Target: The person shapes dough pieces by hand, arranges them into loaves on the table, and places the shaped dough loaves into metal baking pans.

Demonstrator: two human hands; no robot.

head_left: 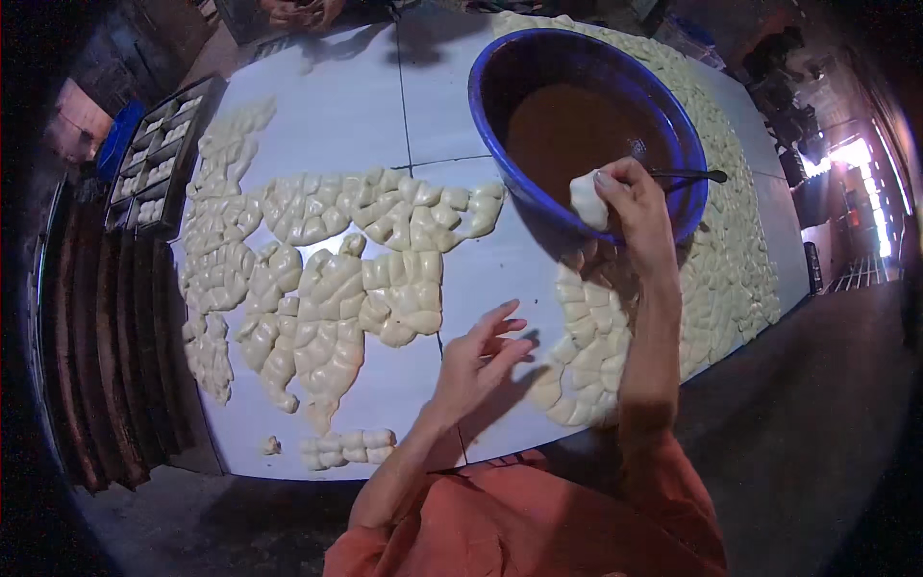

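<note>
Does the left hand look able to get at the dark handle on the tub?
Probably not easily: the left hand is empty, but the right hand, pinching a white lump, stands between it and the dark handle.

From the person's head, the fisheye view is looking down and forward across the white table (356, 106), with the red sleeves (687, 495) near and the blue basin (510, 77) far right.

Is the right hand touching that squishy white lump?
Touching. The head view shows the right hand pinching the white lump, its thumb pressed against it with no gap.
</note>
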